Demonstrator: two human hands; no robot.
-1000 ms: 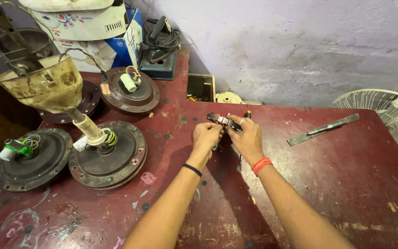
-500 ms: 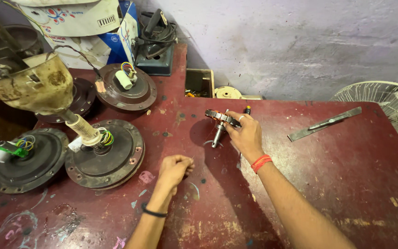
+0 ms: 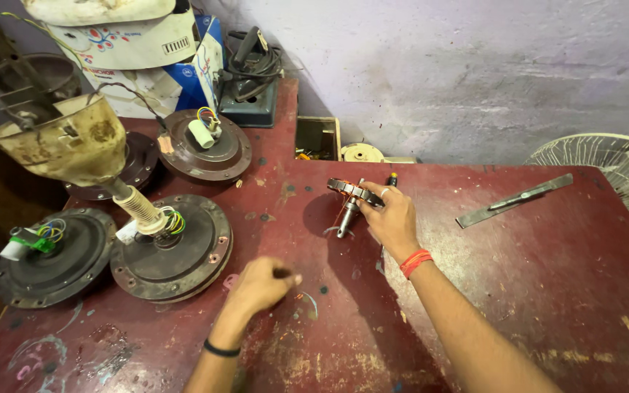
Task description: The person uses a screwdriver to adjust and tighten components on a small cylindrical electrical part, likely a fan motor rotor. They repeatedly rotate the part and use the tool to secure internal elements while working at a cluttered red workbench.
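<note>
Left hand [image 3: 260, 284] has dropped away to the table [image 3: 547, 291], loosely curled and holding nothing, while right hand [image 3: 393, 218] grips one stator [image 3: 349, 191] beside four motors [image 3: 171, 247].

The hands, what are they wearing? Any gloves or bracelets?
No gloves: both hands are bare, and so are the forearms, with no sleeves in view. The left hand has a thin black band around its wrist. The right hand has an orange-red thread band, wound in a few strands, around its wrist. I cannot see any rings or a watch.
</note>
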